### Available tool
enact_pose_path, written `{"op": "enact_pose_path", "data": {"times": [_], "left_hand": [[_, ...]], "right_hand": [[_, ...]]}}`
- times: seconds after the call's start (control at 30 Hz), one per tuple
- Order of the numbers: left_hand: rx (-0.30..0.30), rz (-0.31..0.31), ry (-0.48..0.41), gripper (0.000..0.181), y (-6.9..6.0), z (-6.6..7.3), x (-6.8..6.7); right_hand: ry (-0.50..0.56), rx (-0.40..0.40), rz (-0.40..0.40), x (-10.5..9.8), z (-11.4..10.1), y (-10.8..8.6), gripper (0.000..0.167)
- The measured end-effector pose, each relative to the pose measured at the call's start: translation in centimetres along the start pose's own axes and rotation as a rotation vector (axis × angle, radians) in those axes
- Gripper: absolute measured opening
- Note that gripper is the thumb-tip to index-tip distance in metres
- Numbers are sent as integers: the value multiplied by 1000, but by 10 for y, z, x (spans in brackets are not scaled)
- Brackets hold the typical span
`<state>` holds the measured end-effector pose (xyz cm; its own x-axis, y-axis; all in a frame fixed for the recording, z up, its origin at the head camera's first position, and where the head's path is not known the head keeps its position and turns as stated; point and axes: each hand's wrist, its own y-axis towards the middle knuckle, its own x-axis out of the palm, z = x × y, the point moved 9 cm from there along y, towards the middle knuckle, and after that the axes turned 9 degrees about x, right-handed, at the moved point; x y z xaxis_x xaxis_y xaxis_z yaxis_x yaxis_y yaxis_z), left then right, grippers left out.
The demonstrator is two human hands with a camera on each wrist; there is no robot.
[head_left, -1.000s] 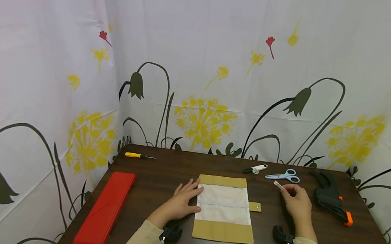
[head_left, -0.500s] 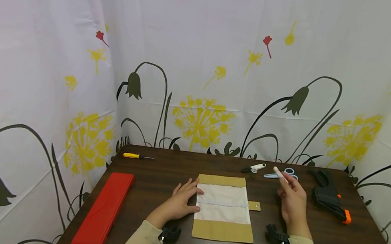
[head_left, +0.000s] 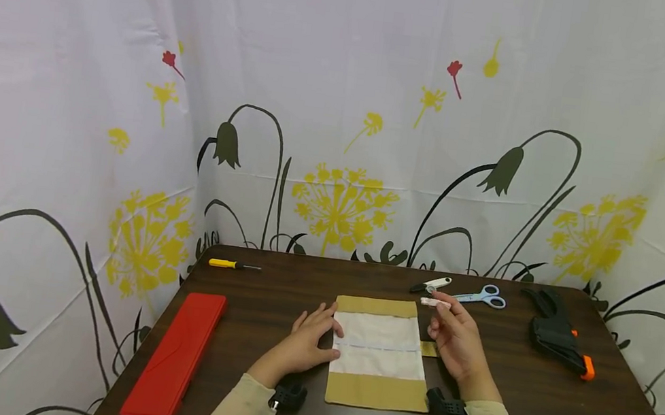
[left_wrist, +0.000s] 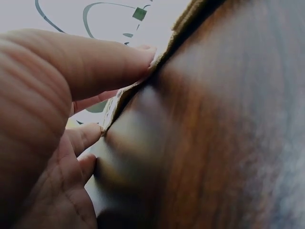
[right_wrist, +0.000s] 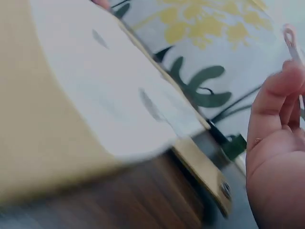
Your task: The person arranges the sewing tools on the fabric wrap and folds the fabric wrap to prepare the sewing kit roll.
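Note:
An opened tan-and-white cloth case (head_left: 376,392) lies flat on the dark table, its snap tab (right_wrist: 205,174) sticking out on the right. My left hand (head_left: 306,343) rests at the case's left edge with fingers spread; in the left wrist view its thumb and fingertips touch that edge. Between thumb and fingers, my right hand (head_left: 461,345) pinches a small folded white strip (head_left: 430,302), held above the table near the case's upper right corner. A looped end of the white strip (right_wrist: 289,34) shows in the right wrist view.
A long red case (head_left: 175,357) lies at the left, with a yellow-handled screwdriver (head_left: 223,263) behind it. A black-and-white hand tool (head_left: 440,283), light-blue scissors (head_left: 487,296) and a black clamp with orange tips (head_left: 558,332) lie at the back right. A flowered curtain (head_left: 345,99) hangs behind.
My right hand has lifted the white strip and carried it left, from beside the scissors to near the case's upper right corner. The left hand stays at the case's edge.

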<state>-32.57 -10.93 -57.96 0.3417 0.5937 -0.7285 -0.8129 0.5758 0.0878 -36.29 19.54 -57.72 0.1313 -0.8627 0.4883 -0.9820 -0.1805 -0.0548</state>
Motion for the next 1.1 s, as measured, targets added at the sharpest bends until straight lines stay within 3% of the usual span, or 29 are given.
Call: {"op": "enact_pose_path", "data": {"times": [0.13, 0.37, 0.57, 0.7, 0.9, 1.1], "left_hand": [[7, 13, -11, 23, -1, 1, 0], [-30, 21, -4, 30, 1, -1, 1], [-54, 38, -10, 31, 6, 1, -3], [-57, 44, -8, 26, 7, 2, -4], [-33, 48, -2, 23, 6, 3, -4], [0, 58, -17, 22, 4, 5, -4]], "right_hand": [[-73, 53, 15, 14, 13, 4, 49], [-150, 101, 62, 28, 29, 5, 24], [-286, 118, 61, 47, 36, 7, 41], [-350, 164, 56, 68, 44, 7, 37], [-342, 195, 36, 99, 57, 13, 29], [-247, 200, 28, 111, 72, 22, 36]]}}
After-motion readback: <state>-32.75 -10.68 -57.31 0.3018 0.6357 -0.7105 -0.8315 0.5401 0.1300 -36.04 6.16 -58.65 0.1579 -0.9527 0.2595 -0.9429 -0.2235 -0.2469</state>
